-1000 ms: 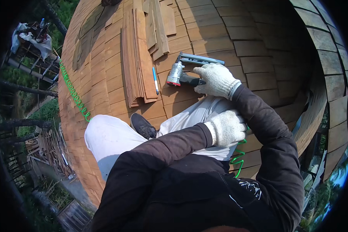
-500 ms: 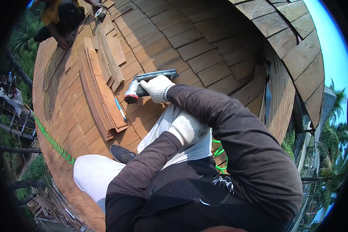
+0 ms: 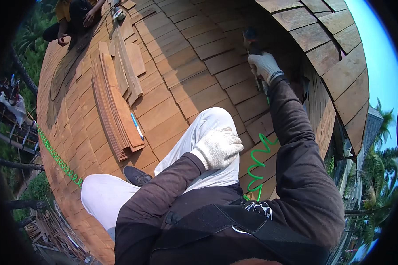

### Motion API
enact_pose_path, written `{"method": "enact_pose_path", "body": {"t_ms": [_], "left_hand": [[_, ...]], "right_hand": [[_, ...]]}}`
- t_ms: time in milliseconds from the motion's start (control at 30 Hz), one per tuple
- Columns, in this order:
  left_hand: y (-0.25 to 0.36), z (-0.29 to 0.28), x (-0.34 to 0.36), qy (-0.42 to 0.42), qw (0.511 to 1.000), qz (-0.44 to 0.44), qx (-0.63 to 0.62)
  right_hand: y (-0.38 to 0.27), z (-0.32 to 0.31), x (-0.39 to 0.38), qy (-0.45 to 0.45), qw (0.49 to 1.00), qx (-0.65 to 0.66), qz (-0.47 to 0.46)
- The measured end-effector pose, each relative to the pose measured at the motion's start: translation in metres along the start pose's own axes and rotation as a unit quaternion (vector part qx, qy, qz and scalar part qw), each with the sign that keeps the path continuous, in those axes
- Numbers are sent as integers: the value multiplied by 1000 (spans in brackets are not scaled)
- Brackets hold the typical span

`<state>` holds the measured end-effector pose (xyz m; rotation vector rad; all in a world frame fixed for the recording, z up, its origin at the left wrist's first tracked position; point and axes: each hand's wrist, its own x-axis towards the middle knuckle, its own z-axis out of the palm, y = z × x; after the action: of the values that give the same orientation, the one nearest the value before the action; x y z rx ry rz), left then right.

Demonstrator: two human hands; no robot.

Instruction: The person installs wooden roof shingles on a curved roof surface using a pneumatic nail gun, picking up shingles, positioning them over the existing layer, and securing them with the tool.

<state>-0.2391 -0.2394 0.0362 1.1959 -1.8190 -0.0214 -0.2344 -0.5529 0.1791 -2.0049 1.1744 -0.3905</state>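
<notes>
Head view, looking down over a curved roof [image 3: 185,70] clad in brown wooden shingles; right hand [image 3: 264,65], in a white knit glove, stretched far forward and up the slope, grip wrapped tight around the handle of a nail gun [image 3: 252,40], tool's dark head pressed against the shingles just beside a shadowed step in the roof; body of the tool partly hidden by glove and shade; green coiled air hose [image 3: 257,164] trailing down the slope beside the right sleeve toward the waist; left hand [image 3: 218,147], also in a white glove, resting on the raised knee of the white trousers [image 3: 199,137], fingers curled loosely, grip holding nothing; dark shoe [image 3: 137,176] planted on the shingles beside the lower leg.

Same view, left part: stack of loose shingles [image 3: 115,110] lying on the slope, well apart from both hands; blue pen [image 3: 137,125] lying just beside the stack; second stretch of green coiled hose [image 3: 57,157] running along the roof's left edge; another person [image 3: 75,17] crouched at the top left of the roof; trees and sky beyond the rim.
</notes>
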Motion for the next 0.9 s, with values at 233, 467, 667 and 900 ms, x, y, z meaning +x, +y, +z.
{"method": "enact_pose_path", "body": {"t_ms": [233,467,667,900], "left_hand": [[0,-3,7,42,999,14,-15],[0,2,1,32,999,-7,-10],[0,0,-1,-1,1000,-20,-10],[3,-1,-1,16,1000,-13,-24]], "right_hand": [[70,-146,40,88,992,87,-28],[92,-164,40,86,985,149,-12],[82,-160,42,65,992,107,-9],[69,-151,43,52,995,62,-63]]}}
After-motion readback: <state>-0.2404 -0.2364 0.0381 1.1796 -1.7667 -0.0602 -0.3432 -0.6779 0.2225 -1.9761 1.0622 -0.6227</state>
